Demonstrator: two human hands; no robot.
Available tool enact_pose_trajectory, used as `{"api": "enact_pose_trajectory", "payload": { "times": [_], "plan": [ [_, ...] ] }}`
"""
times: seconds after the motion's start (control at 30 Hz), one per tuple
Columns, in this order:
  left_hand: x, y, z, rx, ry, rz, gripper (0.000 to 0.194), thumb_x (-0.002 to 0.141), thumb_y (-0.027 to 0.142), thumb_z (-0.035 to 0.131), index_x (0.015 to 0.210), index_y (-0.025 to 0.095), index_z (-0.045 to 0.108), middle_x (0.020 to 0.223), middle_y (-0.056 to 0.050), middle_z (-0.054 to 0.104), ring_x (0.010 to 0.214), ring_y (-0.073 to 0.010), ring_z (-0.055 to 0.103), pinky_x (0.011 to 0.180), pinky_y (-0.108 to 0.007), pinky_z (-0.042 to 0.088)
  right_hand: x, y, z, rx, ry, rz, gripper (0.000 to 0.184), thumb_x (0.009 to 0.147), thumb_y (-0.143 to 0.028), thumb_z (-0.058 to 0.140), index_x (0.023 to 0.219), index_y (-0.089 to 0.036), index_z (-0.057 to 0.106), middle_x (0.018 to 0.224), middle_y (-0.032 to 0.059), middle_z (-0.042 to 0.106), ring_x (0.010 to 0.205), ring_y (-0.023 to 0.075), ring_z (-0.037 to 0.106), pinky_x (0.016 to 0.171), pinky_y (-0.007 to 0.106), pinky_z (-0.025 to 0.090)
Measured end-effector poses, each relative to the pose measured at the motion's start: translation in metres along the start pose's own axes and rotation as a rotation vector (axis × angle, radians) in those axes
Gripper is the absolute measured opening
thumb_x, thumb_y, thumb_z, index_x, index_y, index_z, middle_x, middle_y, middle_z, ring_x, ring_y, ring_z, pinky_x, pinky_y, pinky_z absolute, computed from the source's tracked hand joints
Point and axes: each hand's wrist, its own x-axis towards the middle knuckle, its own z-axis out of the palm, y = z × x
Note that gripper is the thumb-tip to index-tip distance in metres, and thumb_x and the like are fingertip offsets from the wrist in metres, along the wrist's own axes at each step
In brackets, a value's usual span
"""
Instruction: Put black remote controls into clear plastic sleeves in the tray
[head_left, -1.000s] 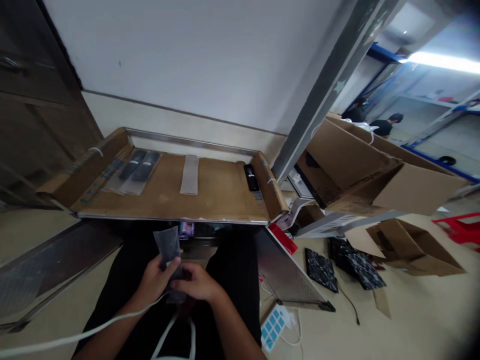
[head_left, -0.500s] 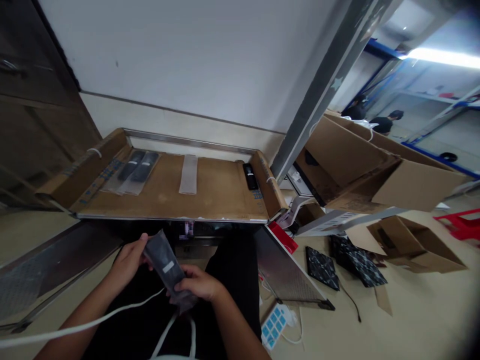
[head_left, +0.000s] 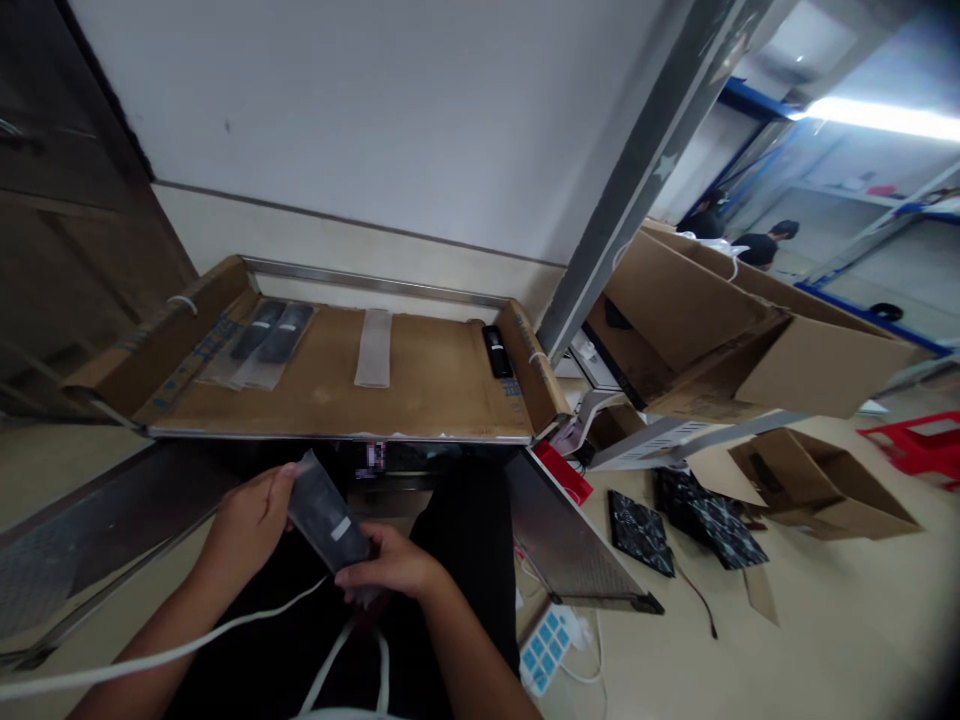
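A dark, flat, oblong item in a frosted plastic sleeve (head_left: 324,512), with a small white label, is held tilted above my lap. My left hand (head_left: 253,515) pinches the sleeve's upper left end. Around its lower right end the fingers of my right hand (head_left: 391,565) are closed. On the cardboard-lined tray (head_left: 330,405) in front, two similar sleeved dark items (head_left: 274,340) lie side by side at the left. An unfilled-looking frosted sleeve (head_left: 373,348) rests near the middle, and a bare black oblong item with a white label (head_left: 496,352) lies at the right.
Large cardboard boxes (head_left: 697,320) stand at the right. Black patterned packages (head_left: 641,532) and a power strip (head_left: 545,650) are on the floor. A white cable (head_left: 187,645) crosses my left forearm. Two people (head_left: 761,247) are in the far background.
My left hand has shifted from the sleeve's middle to its upper left end. The sleeved item has turned from nearly upright to slanting, its label now showing. My right hand keeps the lower end.
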Motion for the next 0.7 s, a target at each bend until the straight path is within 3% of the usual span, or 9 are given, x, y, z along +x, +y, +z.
{"api": "enact_pose_trajectory", "payload": {
  "times": [0.13,0.2,0.3,0.43,0.53,0.7],
  "plan": [
    [0.004,0.010,-0.009,-0.079,-0.059,-0.187,0.060,0.090,0.068,0.041,0.086,0.017,0.073,0.060,-0.003,0.065,0.055,-0.0209,0.061,0.058,-0.030,0.046,0.003,0.002,-0.001,-0.034,0.024,-0.045,0.080,0.046,-0.056,0.096,0.108,-0.018,0.065,0.075,-0.0029,0.066,0.060,0.0124,0.063,0.059,0.027,0.051],
    [0.008,0.011,-0.013,-0.072,-0.078,-0.223,0.062,0.081,0.073,0.052,0.098,0.018,0.075,0.073,-0.004,0.073,0.062,-0.0224,0.065,0.061,-0.031,0.049,0.006,0.006,-0.002,-0.049,0.054,-0.077,0.079,0.046,-0.059,0.095,0.106,-0.017,0.065,0.075,-0.0035,0.066,0.060,0.0113,0.061,0.060,0.026,0.050],
    [0.013,0.011,-0.019,0.058,-0.011,-0.092,0.054,0.073,0.072,0.066,0.091,0.023,0.076,0.092,-0.005,0.077,0.082,-0.0245,0.069,0.074,-0.030,0.050,0.012,0.015,-0.003,-0.095,0.065,-0.104,0.075,0.048,-0.060,0.093,0.102,-0.017,0.065,0.074,-0.0035,0.067,0.062,0.0112,0.061,0.063,0.026,0.049],
    [0.016,0.012,-0.020,0.234,0.008,0.116,0.053,0.075,0.075,0.063,0.062,0.024,0.064,0.067,-0.001,0.066,0.063,-0.0194,0.059,0.065,-0.029,0.043,0.014,0.021,-0.005,-0.136,0.075,-0.121,0.070,0.052,-0.058,0.093,0.104,-0.017,0.067,0.078,-0.0028,0.069,0.066,0.0122,0.062,0.066,0.026,0.049],
    [0.015,0.016,-0.019,0.251,0.047,0.148,0.058,0.081,0.074,0.057,0.055,0.022,0.054,0.055,0.001,0.054,0.053,-0.0160,0.049,0.060,-0.029,0.037,0.012,0.018,-0.005,-0.155,0.094,-0.126,0.067,0.053,-0.051,0.095,0.106,-0.019,0.069,0.082,-0.0028,0.069,0.069,0.0126,0.062,0.067,0.026,0.049],
    [0.016,0.026,-0.022,0.228,0.043,0.105,0.053,0.082,0.072,0.058,0.061,0.023,0.061,0.057,0.002,0.057,0.053,-0.0153,0.049,0.057,-0.028,0.034,0.004,0.009,-0.001,-0.199,0.121,-0.081,0.062,0.052,-0.043,0.096,0.104,-0.020,0.072,0.082,-0.0041,0.067,0.068,0.0117,0.060,0.062,0.023,0.046]
  ]
}}
